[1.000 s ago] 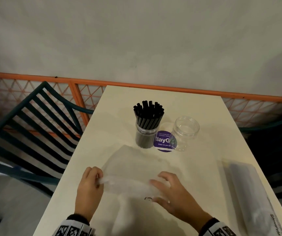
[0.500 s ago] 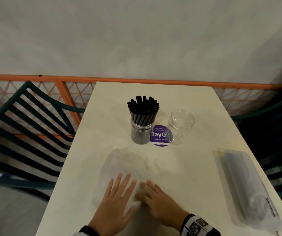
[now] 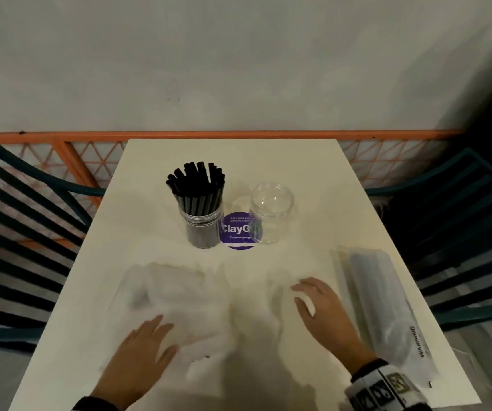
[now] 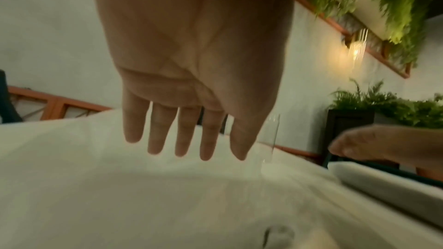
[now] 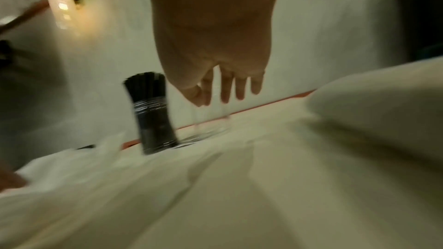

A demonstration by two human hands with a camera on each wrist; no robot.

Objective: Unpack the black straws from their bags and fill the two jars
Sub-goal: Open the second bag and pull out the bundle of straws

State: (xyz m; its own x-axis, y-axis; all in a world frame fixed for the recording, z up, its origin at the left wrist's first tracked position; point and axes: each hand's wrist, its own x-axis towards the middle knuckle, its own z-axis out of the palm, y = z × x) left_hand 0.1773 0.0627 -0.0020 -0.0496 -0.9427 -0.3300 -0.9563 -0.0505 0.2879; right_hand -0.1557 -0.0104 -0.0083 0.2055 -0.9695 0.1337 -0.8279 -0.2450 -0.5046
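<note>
Nearest me, the left hand [image 3: 140,348] is pressing flat-fingered on the empty bag [image 3: 173,295], pinning it; the right hand [image 3: 324,310], fingers loose, is hovering by the full bag [image 3: 384,298]. Beyond, one jar of straws [image 3: 198,209] and an empty jar [image 3: 271,212] are waiting.

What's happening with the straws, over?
Left hand open, flat on empty bag. Right hand open, near full straw bag. One jar filled, clear jar empty. Nothing blocking.

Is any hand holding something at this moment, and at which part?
Nothing is held. The left hand lies flat on the empty clear plastic bag; the right hand hovers open beside the full straw bag.
</note>
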